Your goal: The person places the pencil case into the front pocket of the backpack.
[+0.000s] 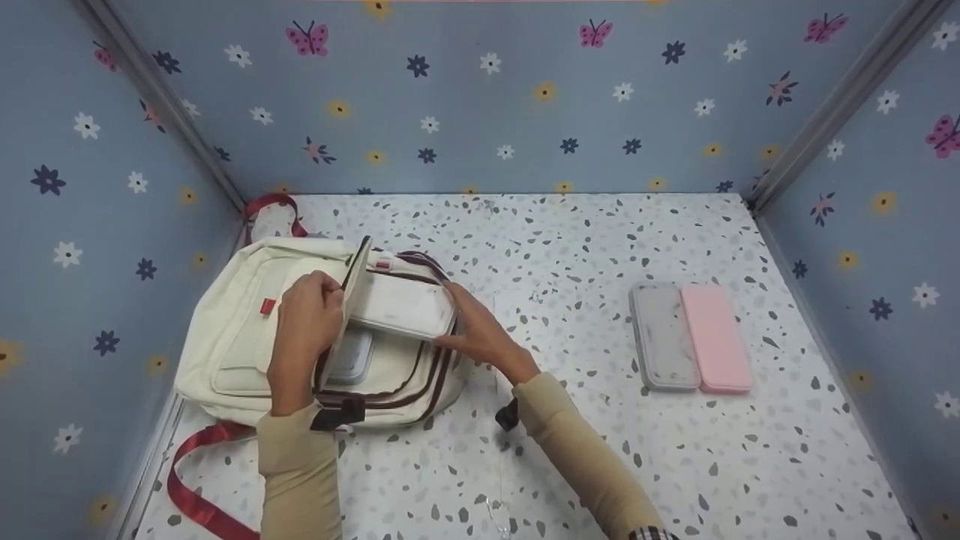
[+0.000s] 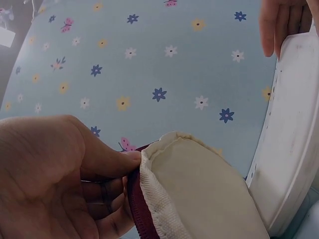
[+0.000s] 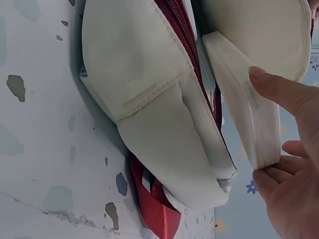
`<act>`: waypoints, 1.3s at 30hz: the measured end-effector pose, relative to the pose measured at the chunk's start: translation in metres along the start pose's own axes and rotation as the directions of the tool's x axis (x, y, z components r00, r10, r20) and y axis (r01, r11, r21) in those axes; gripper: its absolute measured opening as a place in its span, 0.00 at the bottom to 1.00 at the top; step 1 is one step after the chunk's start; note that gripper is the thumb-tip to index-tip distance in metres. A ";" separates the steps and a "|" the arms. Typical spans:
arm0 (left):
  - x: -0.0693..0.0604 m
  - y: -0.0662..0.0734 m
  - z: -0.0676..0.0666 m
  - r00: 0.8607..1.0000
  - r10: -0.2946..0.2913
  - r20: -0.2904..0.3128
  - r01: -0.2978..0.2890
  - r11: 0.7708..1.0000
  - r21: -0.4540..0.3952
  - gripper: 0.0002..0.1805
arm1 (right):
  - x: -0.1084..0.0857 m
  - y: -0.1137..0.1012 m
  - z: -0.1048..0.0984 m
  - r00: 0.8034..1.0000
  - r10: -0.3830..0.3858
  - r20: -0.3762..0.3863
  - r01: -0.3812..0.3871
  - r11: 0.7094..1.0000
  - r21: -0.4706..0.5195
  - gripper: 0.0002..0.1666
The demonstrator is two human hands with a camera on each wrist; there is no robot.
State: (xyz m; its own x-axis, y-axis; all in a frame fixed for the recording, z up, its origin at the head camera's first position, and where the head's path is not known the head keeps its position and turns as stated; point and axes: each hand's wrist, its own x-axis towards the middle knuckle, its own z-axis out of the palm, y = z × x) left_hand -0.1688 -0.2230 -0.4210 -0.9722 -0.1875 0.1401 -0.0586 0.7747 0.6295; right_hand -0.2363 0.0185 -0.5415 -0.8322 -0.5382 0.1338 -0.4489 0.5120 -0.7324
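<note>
A cream backpack (image 1: pixel 240 330) with dark red zips lies on its back at the left, its main compartment unzipped. My left hand (image 1: pixel 306 322) pinches the edge of the raised flap (image 2: pixel 199 184) between thumb and fingers. With my right hand (image 1: pixel 484 334) I grip the outer end of a white flat case (image 1: pixel 405 304). The case's other end is inside the opening, behind the flap. Below it, a grey case (image 1: pixel 352 360) lies within the compartment, partly covered by the flap. In the right wrist view, the thumb rests on one face of the white case and fingers on its end.
To the right on the speckled table (image 1: pixel 562 247) lie a grey case (image 1: pixel 664 337) and a pink case (image 1: pixel 716 337), side by side. A red strap (image 1: pixel 199 480) trails from the backpack toward the front. Flower-patterned panels (image 1: pixel 480 90) enclose the table at the back and sides.
</note>
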 end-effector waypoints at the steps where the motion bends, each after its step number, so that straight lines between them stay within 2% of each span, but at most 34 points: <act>1: 0.000 0.000 0.000 1.000 -0.003 0.002 0.003 1.000 0.002 0.08 | 0.002 0.000 0.001 1.000 0.006 0.006 -0.006 1.000 -0.003 0.57; 8: 0.000 0.001 -0.001 1.000 -0.007 0.024 0.007 1.000 0.011 0.08 | 0.014 -0.001 0.012 1.000 0.006 0.024 -0.006 1.000 0.025 0.57; 16: -0.001 -0.001 -0.001 1.000 0.005 0.000 -0.005 1.000 0.005 0.08 | 0.024 -0.004 0.021 0.997 0.051 0.054 -0.054 0.997 0.060 0.57; 25: -0.001 -0.001 -0.001 1.000 -0.010 0.004 0.010 1.000 -0.005 0.08 | 0.033 -0.005 0.031 0.998 0.039 0.048 -0.037 0.999 -0.029 0.56; 31: -0.001 0.001 -0.003 1.000 -0.010 0.002 0.010 1.000 -0.012 0.08 | 0.037 -0.010 0.035 0.999 0.018 0.032 -0.016 0.999 -0.036 0.55; 39: -0.003 0.000 0.000 1.000 0.002 -0.009 -0.002 1.000 -0.008 0.08 | 0.044 -0.017 0.042 0.998 -0.018 0.054 0.024 0.995 -0.097 0.56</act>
State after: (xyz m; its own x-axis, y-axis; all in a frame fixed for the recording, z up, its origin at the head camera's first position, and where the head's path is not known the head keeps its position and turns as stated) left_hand -0.1653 -0.2228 -0.4213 -0.9702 -0.1917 0.1483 -0.0551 0.7703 0.6353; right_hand -0.2520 -0.0424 -0.5516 -0.8050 -0.5828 0.1111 -0.4979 0.5617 -0.6608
